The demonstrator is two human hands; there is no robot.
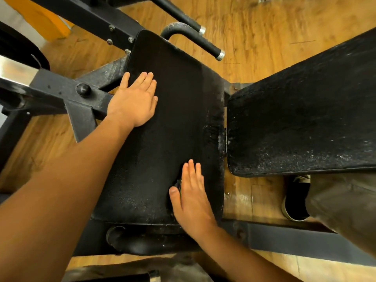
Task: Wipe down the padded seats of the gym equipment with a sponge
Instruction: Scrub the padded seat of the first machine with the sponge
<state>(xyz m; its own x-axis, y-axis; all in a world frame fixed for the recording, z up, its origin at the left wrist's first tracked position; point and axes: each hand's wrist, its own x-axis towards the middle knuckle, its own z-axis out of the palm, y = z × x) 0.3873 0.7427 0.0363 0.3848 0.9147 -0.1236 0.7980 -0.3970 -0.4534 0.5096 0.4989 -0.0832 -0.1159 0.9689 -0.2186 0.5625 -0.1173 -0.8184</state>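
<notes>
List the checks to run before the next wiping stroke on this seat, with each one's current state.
1. Sponge under the right hand: ok. A dark edge shows beside the thumb, and the fingers lie straight on top.
2. Left hand steadying the seat pad: ok. It lies flat near the pad's left edge.
3. Seat pad clean: not ok. Pale specks show by its right edge.
4. Sponge wet enough: cannot tell, since it is almost fully covered.
5. Back pad wiped: cannot tell. Pale specks show along its near edge.
</notes>
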